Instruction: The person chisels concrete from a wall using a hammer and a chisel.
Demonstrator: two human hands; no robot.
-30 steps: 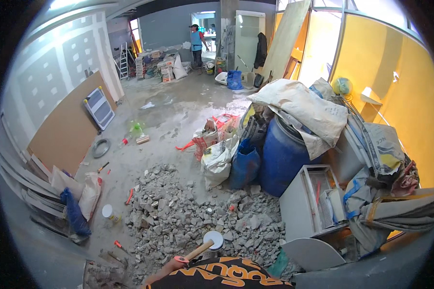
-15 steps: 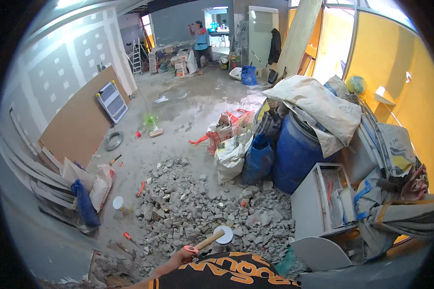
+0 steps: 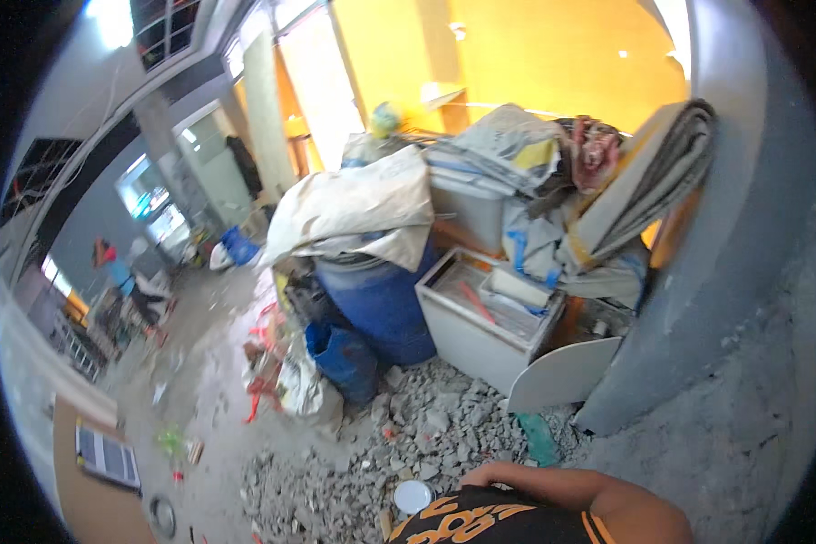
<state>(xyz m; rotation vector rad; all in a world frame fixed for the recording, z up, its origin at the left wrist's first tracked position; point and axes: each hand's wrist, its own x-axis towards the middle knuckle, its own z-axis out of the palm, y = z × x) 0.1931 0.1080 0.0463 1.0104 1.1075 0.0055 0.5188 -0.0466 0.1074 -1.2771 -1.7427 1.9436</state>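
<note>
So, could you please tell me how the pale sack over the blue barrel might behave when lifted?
The pale sack would probably be floppy, since it sags over the blue barrel. It may be light for its size, as it looks flat and unfilled.

Right arm (image 3: 621, 503): bare below the short, orange-striped sleeve (image 3: 598, 529), entering at lower right. Elbow bent, out to the side at the lower edge. Forearm (image 3: 553, 482) runs leftward across the front of the torso (image 3: 467, 524), rising slightly toward the wrist. Right hand (image 3: 485, 473) close to the torso, partly hidden behind the shirt front; fingers unclear, grip not readable.
</note>
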